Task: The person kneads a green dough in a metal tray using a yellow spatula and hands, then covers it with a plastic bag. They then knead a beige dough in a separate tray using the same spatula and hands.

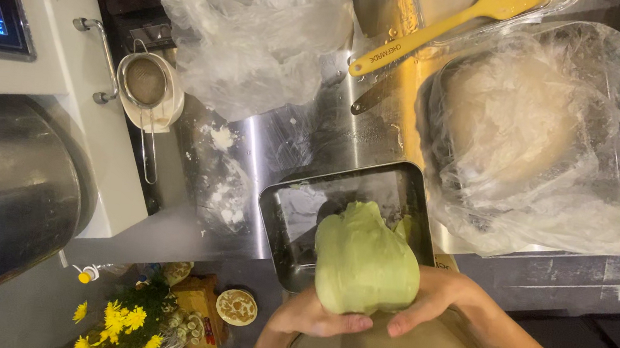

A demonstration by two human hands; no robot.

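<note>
A large lump of pale green dough (364, 259) is held up close to my chest, over the near edge of a rectangular steel pan (291, 218). My left hand (316, 321) cups the dough from below, fingers curled under it. From the right, my right hand (432, 298) grips its lower side, fingers pressed into it. A small bit of green dough (404, 225) shows in the pan behind the lump.
A big mound of pale dough under clear plastic (540, 138) lies at the right. A yellow spatula (443, 27) rests in a glass dish. Crumpled plastic (256, 28), a small sieve on a bowl (147, 85) and a dough mixer (8, 163) stand at the left. Yellow flowers (123, 324) lie below.
</note>
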